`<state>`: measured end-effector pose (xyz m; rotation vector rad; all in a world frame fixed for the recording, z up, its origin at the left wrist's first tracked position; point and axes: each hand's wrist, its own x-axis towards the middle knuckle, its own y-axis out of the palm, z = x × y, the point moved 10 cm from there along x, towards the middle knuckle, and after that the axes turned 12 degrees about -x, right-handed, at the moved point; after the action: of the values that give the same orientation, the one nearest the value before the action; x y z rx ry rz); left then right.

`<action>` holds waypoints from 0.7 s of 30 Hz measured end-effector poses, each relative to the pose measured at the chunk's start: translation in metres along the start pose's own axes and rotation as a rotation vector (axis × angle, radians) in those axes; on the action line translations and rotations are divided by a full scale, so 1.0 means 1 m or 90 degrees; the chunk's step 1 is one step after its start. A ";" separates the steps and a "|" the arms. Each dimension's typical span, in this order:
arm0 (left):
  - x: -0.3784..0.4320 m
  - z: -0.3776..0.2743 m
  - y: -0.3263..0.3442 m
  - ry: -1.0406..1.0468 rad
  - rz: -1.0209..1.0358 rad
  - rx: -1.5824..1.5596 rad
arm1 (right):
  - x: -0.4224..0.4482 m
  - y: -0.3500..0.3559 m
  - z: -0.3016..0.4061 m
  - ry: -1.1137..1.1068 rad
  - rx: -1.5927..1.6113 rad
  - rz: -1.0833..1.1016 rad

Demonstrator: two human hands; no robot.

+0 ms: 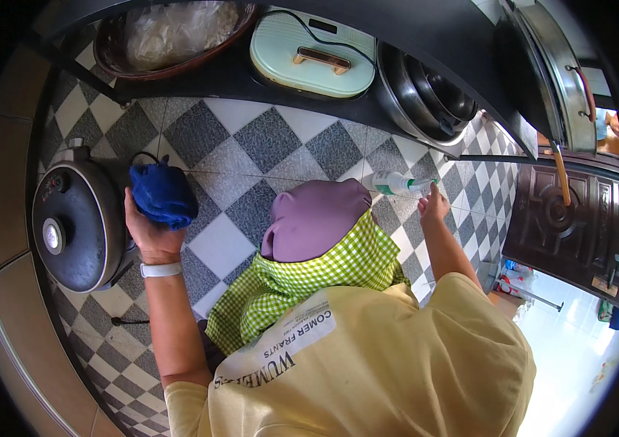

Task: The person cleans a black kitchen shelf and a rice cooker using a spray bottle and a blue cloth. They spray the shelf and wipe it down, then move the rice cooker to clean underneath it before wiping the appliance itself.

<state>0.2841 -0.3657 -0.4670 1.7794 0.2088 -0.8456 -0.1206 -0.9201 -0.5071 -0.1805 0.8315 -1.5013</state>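
Note:
My left hand [151, 232] holds a folded dark blue cloth [163, 194], its fingers partly hidden beneath it, near the electric cooker [72, 226] at the left. Out to the right, my right hand [434, 205] reaches to the pump top of a white plastic bottle [390, 182] with green parts. A finger is at the nozzle; whether the hand grips the bottle is not clear. Between the hands are my knees in purple trousers [317, 218], partly under a green checked apron [315, 276].
On a dark low shelf [200, 90] ahead stand a brown basin [110, 63] with plastic bags, a mint green appliance [312, 60] with a cord, and nested metal bowls [424, 93]. Large pans [555, 82] stand above at the right. A carved dark door [566, 213] is farther right.

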 end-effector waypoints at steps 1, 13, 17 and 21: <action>0.001 0.002 0.002 -0.014 0.015 0.001 | -0.010 0.004 0.002 -0.013 -0.009 -0.006; 0.005 0.036 0.003 -0.091 0.019 0.034 | 0.112 0.047 -0.098 -0.030 0.103 -0.006; 0.006 0.035 -0.042 -0.073 -0.096 0.168 | 0.009 0.108 -0.044 -0.080 -0.039 0.072; 0.008 0.039 -0.077 -0.004 -0.151 0.469 | -0.081 0.164 -0.006 -0.170 -0.074 0.263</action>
<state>0.2321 -0.3731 -0.5368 2.4675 0.1091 -1.1985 0.0189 -0.8243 -0.5781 -0.2716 0.6906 -1.0172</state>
